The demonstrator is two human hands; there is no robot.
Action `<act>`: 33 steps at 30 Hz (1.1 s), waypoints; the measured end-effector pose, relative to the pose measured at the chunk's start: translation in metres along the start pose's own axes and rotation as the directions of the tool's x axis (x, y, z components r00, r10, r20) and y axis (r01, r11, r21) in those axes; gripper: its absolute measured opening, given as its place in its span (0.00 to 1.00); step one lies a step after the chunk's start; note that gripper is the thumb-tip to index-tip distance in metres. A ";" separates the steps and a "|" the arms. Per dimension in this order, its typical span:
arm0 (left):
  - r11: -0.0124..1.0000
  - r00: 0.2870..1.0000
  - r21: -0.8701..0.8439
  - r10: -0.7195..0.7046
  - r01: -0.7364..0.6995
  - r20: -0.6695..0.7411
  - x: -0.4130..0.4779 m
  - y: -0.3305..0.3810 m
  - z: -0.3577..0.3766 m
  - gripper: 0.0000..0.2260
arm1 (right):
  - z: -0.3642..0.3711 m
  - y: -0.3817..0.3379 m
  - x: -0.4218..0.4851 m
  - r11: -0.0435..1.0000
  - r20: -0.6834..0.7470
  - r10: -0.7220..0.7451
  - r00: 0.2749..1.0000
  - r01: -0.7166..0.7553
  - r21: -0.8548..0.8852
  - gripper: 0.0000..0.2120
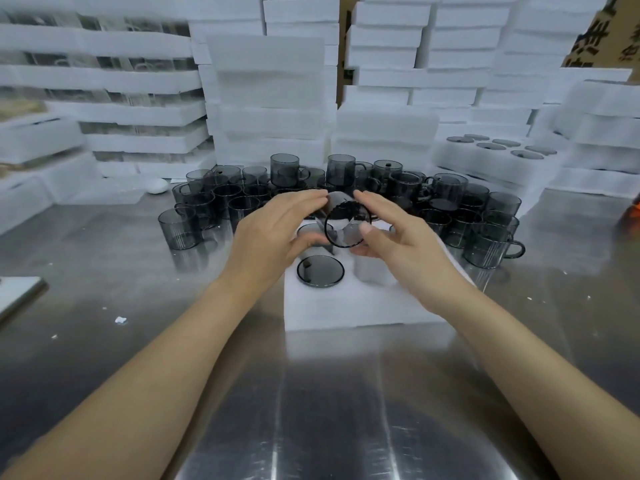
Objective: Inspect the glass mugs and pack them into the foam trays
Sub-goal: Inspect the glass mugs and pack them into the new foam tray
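A smoky grey glass mug (347, 224) is held on its side above the white foam tray (360, 306), its round rim facing me. My left hand (277, 230) and my right hand (398, 233) hold it between them, fingers stretched along its sides and thumbs near the rim. In the tray's near left pocket sits another mug (320, 271), seen from above as a dark circle. The pocket to its right (375, 271) looks empty. Several more grey mugs (221, 202) stand crowded on the steel table behind the tray.
Stacks of white foam trays (270, 98) rise at the back and both sides. A packed tray (498, 150) with mugs lies at the right. A cardboard box (609, 32) is at the top right. Bare steel table (329, 410) lies in front of me.
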State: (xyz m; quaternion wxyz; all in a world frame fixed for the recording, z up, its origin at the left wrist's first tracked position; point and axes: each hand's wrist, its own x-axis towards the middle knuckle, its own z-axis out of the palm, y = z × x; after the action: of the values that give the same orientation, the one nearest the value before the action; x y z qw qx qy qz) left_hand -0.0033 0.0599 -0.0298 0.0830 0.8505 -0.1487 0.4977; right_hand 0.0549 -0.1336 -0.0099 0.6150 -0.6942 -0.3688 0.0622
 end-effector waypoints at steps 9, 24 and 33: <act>0.984 0.984 0.043 0.172 -0.170 -0.050 0.002 0.001 0.002 0.11 | 0.016 0.008 -0.002 0.896 -0.085 -0.125 0.989 0.076 -0.438 0.31; 0.645 0.637 0.126 -0.671 0.754 -0.379 -0.026 -0.051 0.001 0.09 | -0.044 -0.016 0.000 0.861 0.224 -0.055 0.973 0.159 -0.482 0.33; 0.256 0.282 0.127 -0.919 0.958 -0.276 -0.035 -0.070 0.003 0.20 | -0.032 -0.007 -0.001 0.800 0.306 0.070 0.949 0.130 -0.585 0.27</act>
State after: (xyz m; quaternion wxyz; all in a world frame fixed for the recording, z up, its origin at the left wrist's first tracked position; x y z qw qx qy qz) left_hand 0.0065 0.1305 -0.0610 0.2572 0.7345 0.4619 0.4255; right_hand 0.0686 -0.1601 0.0037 0.2989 -0.8277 -0.4732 0.0419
